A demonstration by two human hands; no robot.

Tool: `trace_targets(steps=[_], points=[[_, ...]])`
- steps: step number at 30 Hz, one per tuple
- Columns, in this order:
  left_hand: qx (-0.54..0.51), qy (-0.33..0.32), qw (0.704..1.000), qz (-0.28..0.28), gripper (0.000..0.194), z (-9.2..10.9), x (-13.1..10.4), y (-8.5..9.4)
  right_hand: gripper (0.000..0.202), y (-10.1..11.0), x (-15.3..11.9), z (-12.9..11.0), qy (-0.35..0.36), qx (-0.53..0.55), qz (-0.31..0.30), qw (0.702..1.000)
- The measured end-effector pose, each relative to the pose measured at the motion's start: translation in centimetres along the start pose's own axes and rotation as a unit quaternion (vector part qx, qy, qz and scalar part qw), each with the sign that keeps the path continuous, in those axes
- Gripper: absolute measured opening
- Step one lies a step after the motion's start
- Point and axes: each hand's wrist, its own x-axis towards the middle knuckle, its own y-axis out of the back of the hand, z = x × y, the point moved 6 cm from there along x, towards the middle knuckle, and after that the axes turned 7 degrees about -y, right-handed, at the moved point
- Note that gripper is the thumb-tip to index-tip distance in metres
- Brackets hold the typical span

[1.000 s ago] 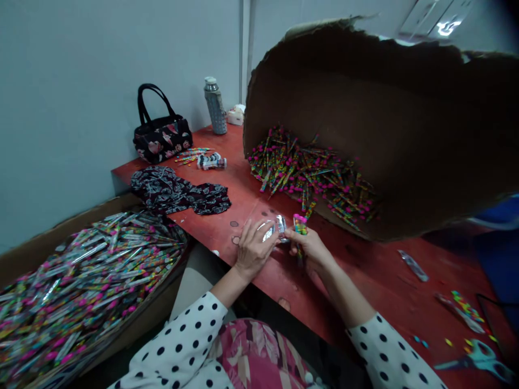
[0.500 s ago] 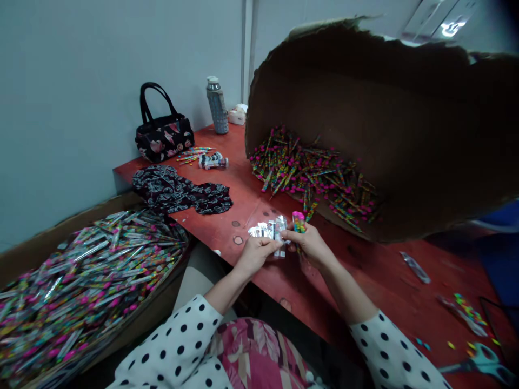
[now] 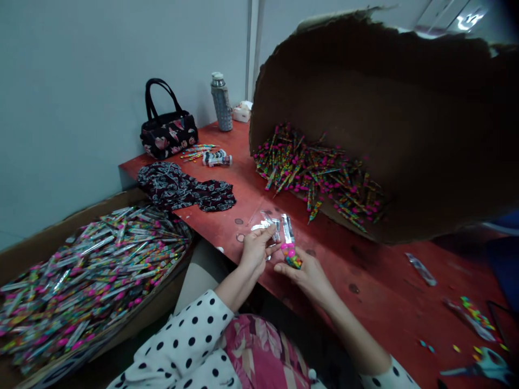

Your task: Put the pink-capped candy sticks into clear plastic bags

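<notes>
My left hand [image 3: 254,249] pinches clear plastic sleeves [image 3: 276,229] above the red table. Beside it, my right hand [image 3: 310,274] holds a few pencil-like sticks [image 3: 292,258] with multicoloured bodies and pink ends, which point away from me. Their pink ends touch or overlap a silvery, printed sleeve [image 3: 287,228]; whether they are inside it I cannot tell. More shiny sleeves lie on the table under my left fingers, partly hidden by them.
A large cardboard box [image 3: 365,97] lies on its side with many loose sticks. Left and lower, another carton [image 3: 101,346] is full of sleeved sticks. The red table [image 3: 251,183] carries a dark cloth [image 3: 182,186], handbag [image 3: 170,132], flask [image 3: 221,105] and scissors [image 3: 486,366].
My right hand has moved lower and tilted the sticks, bringing their pink ends to the sleeve. My left hand has turned slightly, and the view has shifted a little.
</notes>
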Motion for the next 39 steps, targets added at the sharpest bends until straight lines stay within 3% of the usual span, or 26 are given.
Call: trace_targets(steps=[3,6,9,16,23,27,33,37,39], points=[[-0.004,-0.003,1.0,-0.003,0.029,-0.1,0.1,-0.1,0.036,-0.4,0.5,0.7,-0.049,0.119,-0.053,0.99],[-0.011,-0.002,1.0,-0.009,0.028,-0.3,0.2,0.1,0.032,-0.7,0.6,1.0,-0.07,0.248,-0.099,0.961],[-0.02,0.008,1.0,-0.006,0.03,-0.6,0.4,0.1,0.032,-1.0,0.3,1.4,-0.083,0.303,-0.115,0.942],[-0.049,0.0,0.999,0.001,0.028,-0.5,0.5,-0.2,0.032,-0.2,-0.7,1.2,0.019,0.114,-0.004,0.993],[-0.03,-0.017,0.999,-0.007,0.031,-0.3,-0.1,-0.7,0.023,0.3,-1.5,0.4,0.065,-0.022,0.073,0.995],[-0.012,-0.019,0.999,-0.027,0.032,-0.2,-0.5,-1.0,0.026,0.3,-1.6,0.3,0.067,-0.038,0.076,0.994],[0.031,-0.039,0.997,-0.062,0.03,-0.5,-1.2,-1.2,0.029,0.3,-1.6,0.6,0.035,0.097,0.047,0.994],[0.073,-0.023,0.987,-0.141,0.03,-2.0,-2.4,-1.8,0.034,0.0,-0.9,0.9,-0.006,0.264,0.023,0.964],[0.07,-0.015,0.986,-0.148,0.031,-2.3,-2.6,-1.7,0.036,-0.3,-0.8,1.1,-0.028,0.319,0.011,0.947]])
